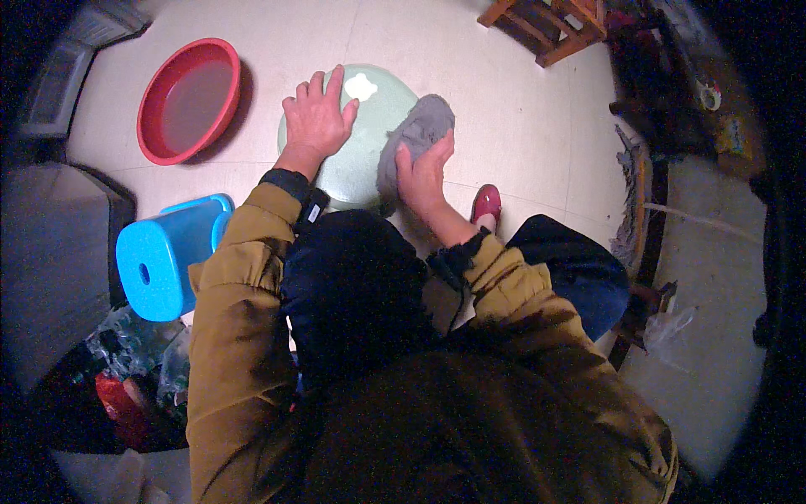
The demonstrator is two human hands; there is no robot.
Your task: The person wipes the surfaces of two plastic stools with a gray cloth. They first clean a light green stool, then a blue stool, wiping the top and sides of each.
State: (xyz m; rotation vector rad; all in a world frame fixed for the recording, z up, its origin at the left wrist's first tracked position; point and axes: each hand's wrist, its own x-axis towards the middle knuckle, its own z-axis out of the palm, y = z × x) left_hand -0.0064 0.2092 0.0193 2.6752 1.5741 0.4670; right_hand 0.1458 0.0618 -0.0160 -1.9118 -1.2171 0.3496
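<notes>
A round pale green disc-shaped top (362,145), perhaps of a stool, lies below me with a bright white reflection near its far edge. My left hand (318,120) rests on its left part, palm down with fingers spread, holding nothing. My right hand (426,170) grips a grey fluffy cloth (428,120) against the right edge of the top. The cloth hides part of that edge. The lower side of the green top is hidden by my knee.
On the floor at the left stands a red plastic basin (233,101) with murky liquid. A blue plastic stool (151,264) lies on its side nearer me. Bags with waste (132,353) are at lower left. A wooden stool (548,31) stands at the far right; a mop-like grey thing (625,201) hangs at right.
</notes>
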